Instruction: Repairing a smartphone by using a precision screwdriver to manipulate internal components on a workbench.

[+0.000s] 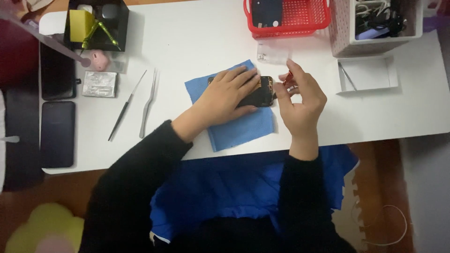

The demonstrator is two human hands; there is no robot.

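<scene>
A dark opened phone [262,96] lies on a blue cloth [239,129] in the middle of the white table [197,42]. My left hand [227,96] lies flat on the phone and presses it down, fingers spread over it. My right hand [300,100] hovers at the phone's right end, thumb and forefinger pinched on a small red tool [288,78]. Both sleeves are black.
Two thin metal tools [136,105] lie left of the cloth, next to a silver block [99,84] and two dark phones [57,133]. A red basket [287,16], a white basket [375,23], a clear plastic piece [272,52] and a shallow white tray [368,75] stand at the back right.
</scene>
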